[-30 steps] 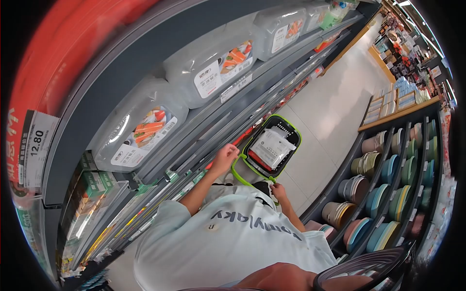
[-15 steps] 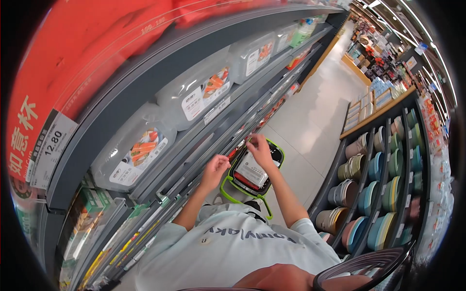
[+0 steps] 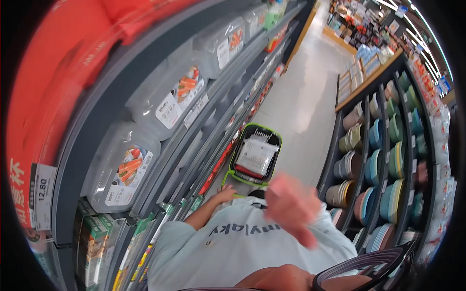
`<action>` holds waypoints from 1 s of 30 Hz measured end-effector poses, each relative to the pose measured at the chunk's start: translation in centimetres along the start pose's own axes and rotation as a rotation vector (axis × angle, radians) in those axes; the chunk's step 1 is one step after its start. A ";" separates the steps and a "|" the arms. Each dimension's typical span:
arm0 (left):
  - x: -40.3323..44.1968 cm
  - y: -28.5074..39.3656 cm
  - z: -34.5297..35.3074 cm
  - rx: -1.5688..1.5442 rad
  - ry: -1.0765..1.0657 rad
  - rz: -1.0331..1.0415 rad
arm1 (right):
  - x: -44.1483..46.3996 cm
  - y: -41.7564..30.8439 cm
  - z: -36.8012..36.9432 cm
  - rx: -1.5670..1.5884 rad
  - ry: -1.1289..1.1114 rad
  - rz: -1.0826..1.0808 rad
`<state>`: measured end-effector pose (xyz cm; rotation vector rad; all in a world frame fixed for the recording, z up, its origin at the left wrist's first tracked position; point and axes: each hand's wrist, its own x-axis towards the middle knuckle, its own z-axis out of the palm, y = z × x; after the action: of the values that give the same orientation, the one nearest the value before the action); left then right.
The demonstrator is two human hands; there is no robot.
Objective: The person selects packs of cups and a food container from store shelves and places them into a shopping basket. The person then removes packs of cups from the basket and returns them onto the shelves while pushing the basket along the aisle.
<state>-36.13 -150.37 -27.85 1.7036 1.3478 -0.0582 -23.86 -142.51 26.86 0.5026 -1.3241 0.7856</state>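
Observation:
My left hand (image 3: 224, 195) is low at my waist, with its fingers closed around the green handle of a shopping basket; parts of the handle show above and beside the fingers. The black shopping basket (image 3: 236, 145) with a green rim is on the floor in front of me. Inside it lies a clear-wrapped package (image 3: 257, 154) with a white label and a red part underneath. My right hand (image 3: 291, 206) is raised close to the camera before my shirt, smeared by motion, so its fingers are not readable.
On the left, shelves hold clear plastic food containers (image 3: 170, 104), boxes (image 3: 94, 247) and a price tag (image 3: 43, 196) reading 12.80. A rack of stacked bowls (image 3: 371, 165) stands on the right. A tiled aisle (image 3: 296, 102) runs ahead between them.
My left hand has lowered to the basket handle. My right hand has come up and back toward the camera from above the basket. The view has shifted slightly.

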 end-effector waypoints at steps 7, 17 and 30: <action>-0.7 2.6 -3.0 0.009 -0.024 0.049 | 2.2 -3.7 0.9 0.217 -0.021 -0.027; -1.1 3.4 -4.1 0.036 0.055 0.027 | -0.2 -3.9 -2.0 0.215 -0.052 -0.055; 4.4 4.6 -7.6 0.034 0.055 0.159 | -37.5 -7.0 -20.9 -0.970 -0.508 2.120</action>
<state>-34.45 -141.79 -23.12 1.8471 1.2532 0.0580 -6.78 -140.10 -13.07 -1.9610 -2.2112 1.4160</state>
